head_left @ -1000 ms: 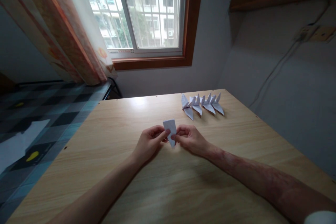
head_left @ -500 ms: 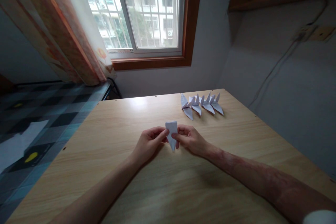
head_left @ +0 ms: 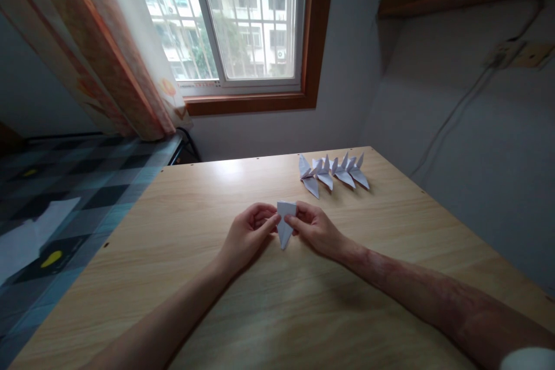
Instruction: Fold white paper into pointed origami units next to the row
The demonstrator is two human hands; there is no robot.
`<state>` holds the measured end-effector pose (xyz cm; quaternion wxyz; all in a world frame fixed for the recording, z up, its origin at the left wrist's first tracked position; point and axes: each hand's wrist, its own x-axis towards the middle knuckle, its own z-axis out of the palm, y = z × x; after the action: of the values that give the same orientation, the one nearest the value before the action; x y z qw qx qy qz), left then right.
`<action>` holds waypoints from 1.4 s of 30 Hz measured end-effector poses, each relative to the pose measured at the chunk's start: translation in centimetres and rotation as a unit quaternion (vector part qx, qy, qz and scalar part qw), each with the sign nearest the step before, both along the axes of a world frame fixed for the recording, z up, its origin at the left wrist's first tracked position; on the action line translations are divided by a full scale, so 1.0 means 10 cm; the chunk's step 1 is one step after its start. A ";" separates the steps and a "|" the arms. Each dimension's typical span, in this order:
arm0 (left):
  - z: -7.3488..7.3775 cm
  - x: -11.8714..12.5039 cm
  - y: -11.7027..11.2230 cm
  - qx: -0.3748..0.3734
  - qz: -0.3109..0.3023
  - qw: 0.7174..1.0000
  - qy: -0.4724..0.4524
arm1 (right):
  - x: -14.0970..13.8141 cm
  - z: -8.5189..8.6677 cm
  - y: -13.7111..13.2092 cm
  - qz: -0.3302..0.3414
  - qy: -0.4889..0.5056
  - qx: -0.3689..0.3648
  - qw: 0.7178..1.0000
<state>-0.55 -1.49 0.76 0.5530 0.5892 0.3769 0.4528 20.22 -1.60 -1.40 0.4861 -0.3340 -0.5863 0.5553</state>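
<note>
A small white folded paper (head_left: 285,233), flat at the top and tapering to a point below, is held up between my two hands over the wooden table (head_left: 191,312). On its left edge my left hand (head_left: 250,230) pinches it, thumb in front and fingers curled behind. My right hand (head_left: 317,228) grips the opposite edge, its thumb lying across the paper's face. Several white origami cranes (head_left: 346,176) stand in a row beyond my right hand, wings spread. The fingertips behind the paper are hidden.
Left of the table is a surface with a checked cover (head_left: 26,306), and white sheets (head_left: 34,237) lie on it. Behind the table are a barred window (head_left: 255,23) and a patterned curtain (head_left: 99,40). A cable (head_left: 451,113) runs down the right wall.
The folded paper has shifted slightly right and turned a little, its lower tip now pointing a bit more to the left. Both hands still hold it; the cranes have not moved.
</note>
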 end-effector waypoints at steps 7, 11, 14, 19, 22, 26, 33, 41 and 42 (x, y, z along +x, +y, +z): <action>0.00 0.01 -0.02 0.052 0.021 0.998 0.007 | 0.02 -0.03 -0.03 -0.050 -0.021 0.043 0.998; -0.01 0.00 -0.01 0.043 0.004 0.999 0.007 | 0.06 -0.01 -0.04 -0.034 -0.031 0.080 0.996; -0.02 -0.01 0.01 0.034 -0.004 0.999 -0.002 | 0.07 0.01 -0.03 -0.016 -0.014 0.089 0.996; -0.01 -0.01 0.00 0.023 -0.022 0.999 -0.007 | 0.06 0.01 -0.01 0.006 0.030 0.065 0.997; 0.00 0.00 -0.02 0.021 -0.036 0.999 -0.011 | 0.06 0.04 -0.01 0.033 0.031 0.049 0.998; 0.01 -0.02 -0.04 0.035 -0.063 0.997 0.002 | 0.07 0.08 -0.02 0.025 0.002 0.061 0.998; 0.02 -0.06 -0.06 0.071 -0.048 0.995 0.047 | 0.08 0.05 -0.01 -0.055 -0.050 0.124 0.989; 0.09 -0.01 -0.10 0.154 0.011 0.983 0.097 | 0.06 0.07 -0.01 -0.112 -0.063 0.178 0.976; 0.10 -0.02 -0.10 0.169 0.014 0.981 0.097 | 0.05 0.07 -0.02 -0.113 -0.057 0.178 0.976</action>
<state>-0.71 -2.45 1.72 0.4004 0.7097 0.3550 0.4582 20.74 -1.78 -0.69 0.5632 -0.3376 -0.6607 0.3637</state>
